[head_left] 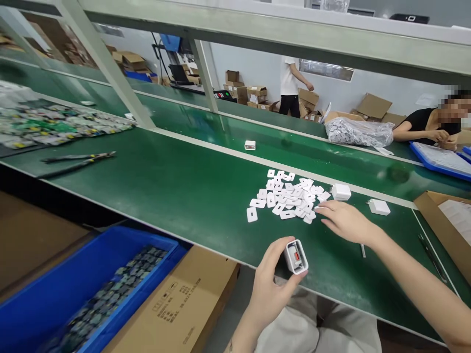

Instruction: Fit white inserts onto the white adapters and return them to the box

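My left hand (274, 279) is closed around a white charger housing (295, 257) near the table's front edge. The housing's open end faces up toward me, and a red part shows inside it. At the right side of a loose heap of small white end covers (290, 196) is my right hand (344, 220). Its fingers are stretched out, with the thumb apart and the fingertips at the nearest covers. Each cover is a flat rounded rectangle with a slot. Two white chargers (341, 191) lie beyond and to the right of that hand.
A white charger (250, 145) sits on the green strip behind the pale rail. Pliers (84, 159) lie left, tweezers (432, 257) right, beside a cardboard box (441, 220). A blue bin (121, 240) of circuit boards stands below. A metal frame crosses above; two other people are beyond.
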`<state>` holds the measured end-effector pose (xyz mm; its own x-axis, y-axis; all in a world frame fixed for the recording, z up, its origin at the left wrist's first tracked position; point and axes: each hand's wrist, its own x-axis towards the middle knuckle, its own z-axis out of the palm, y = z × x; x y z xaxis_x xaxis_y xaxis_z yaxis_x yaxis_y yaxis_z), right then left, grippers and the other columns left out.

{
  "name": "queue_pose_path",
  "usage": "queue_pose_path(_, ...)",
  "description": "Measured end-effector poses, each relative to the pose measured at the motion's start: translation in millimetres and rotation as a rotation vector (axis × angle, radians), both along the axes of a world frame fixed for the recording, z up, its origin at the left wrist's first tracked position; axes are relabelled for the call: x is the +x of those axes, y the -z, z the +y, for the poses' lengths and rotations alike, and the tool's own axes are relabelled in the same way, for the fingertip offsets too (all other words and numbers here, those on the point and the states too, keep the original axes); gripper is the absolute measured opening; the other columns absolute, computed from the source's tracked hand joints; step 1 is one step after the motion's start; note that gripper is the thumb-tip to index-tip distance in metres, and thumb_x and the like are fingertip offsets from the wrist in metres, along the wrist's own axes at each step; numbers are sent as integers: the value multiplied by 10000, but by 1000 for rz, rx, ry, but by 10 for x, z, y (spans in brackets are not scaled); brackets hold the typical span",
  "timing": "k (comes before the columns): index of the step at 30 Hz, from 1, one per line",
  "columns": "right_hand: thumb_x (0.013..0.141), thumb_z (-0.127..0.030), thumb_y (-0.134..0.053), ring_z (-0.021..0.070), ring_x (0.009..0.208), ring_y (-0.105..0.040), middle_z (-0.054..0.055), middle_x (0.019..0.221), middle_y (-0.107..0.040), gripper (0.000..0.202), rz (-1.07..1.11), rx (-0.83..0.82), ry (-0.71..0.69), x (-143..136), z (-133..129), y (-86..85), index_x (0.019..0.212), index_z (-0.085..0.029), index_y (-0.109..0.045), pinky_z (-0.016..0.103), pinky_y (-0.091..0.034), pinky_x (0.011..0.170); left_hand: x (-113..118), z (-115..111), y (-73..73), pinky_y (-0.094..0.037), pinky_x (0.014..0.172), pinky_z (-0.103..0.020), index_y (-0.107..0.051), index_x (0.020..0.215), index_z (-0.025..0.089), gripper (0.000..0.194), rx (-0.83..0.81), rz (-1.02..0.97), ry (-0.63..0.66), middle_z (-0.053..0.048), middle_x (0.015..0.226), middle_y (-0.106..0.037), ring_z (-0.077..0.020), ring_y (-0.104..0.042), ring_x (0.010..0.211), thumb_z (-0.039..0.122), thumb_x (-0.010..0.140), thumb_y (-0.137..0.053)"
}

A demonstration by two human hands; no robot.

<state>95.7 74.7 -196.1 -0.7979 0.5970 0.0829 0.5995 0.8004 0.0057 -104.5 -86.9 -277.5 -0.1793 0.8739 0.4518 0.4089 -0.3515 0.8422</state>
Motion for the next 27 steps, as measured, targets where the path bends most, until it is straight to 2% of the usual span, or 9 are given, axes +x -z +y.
queue_pose_path(3, 959, -272, -461, 297, 1225, -555, 161, 1356, -569, 422, 69, -112, 88, -370, 73, 232, 1362, -156, -507, 424, -465, 996, 56, -199, -182, -511, 996, -388, -527, 1264, 266, 457, 52, -1, 42, -95, 1251, -636, -249, -605, 1182, 264, 833, -678)
queue_pose_path(5, 948, -321, -503, 314, 1172, -587, 202, 1295, -597, 470, 99, -146, 162, -483, 198, 336, 1369, -111, -491, 413, -480, 959, 63, -337, -271, -489, 1024, -408, -531, 1271, 261, 471, 61, -26, 48, -98, 1252, -641, -255, -598, 1191, 269, 827, -688)
queue_pose_path(10, 889, -299, -575, 283, 1018, -635, 158, 1069, -672, 399, 137, -203, 215, -499, 429, 420, 1239, -110, -607, 351, -481, 899, 32, -564, -377, -481, 1018, -392, -549, 1265, 258, 528, 100, -132, 67, -94, 1243, -648, -256, -609, 1150, 262, 776, -747)
queue_pose_path(14, 873, -295, -569, 278, 1035, -612, 153, 1118, -648, 384, 171, -243, 223, -446, 467, 423, 1209, -123, -639, 350, -457, 919, 64, -626, -420, -506, 960, -355, -552, 1269, 255, 531, 117, -207, 113, -99, 1240, -640, -248, -623, 1105, 238, 775, -744)
queue_pose_path(18, 823, -254, -613, 292, 939, -641, 153, 998, -698, 260, 248, -284, 236, -435, 466, 359, 1019, -118, -715, 360, -470, 854, 125, -663, -431, -496, 976, -371, -554, 1267, 252, 524, 103, -229, 149, -102, 1240, -636, -256, -615, 1115, 253, 778, -743)
queue_pose_path(20, 847, -245, -572, 286, 879, -649, 159, 943, -712, 236, 331, -294, 259, -415, 433, 284, 969, -109, -721, 372, -480, 814, 142, -676, -424, -493, 977, -372, -562, 1251, 249, 490, 70, -231, 134, -100, 1229, -636, -254, -612, 1115, 263, 791, -730)
queue_pose_path(22, 899, -276, -500, 261, 851, -651, 166, 995, -709, 289, 443, -307, 272, -364, 334, 183, 994, -107, -714, 374, -497, 781, 148, -675, -412, -489, 982, -375, -561, 1254, 250, 477, 23, -224, 109, -100, 1233, -627, -256, -603, 1125, 269, 804, -716)
queue_pose_path(24, 935, -350, -458, 209, 776, -651, 141, 1037, -702, 346, 548, -350, 252, -283, 131, 64, 1043, -130, -702, 348, -524, 720, 153, -656, -400, -477, 1003, -386, -546, 1282, 262, 485, -30, -212, 93, -99, 1260, -604, -261, -580, 1162, 274, 821, -696)
queue_pose_path(27, 899, -458, -560, 139, 608, -601, 76, 899, -704, 346, 791, -609, 97, -146, -369, -133, 1029, -174, -710, 285, -523, 563, 193, -596, -385, -459, 1030, -396, -521, 1325, 283, 498, -90, -196, 102, -98, 1311, -564, -264, -546, 1217, 293, 848, -664)
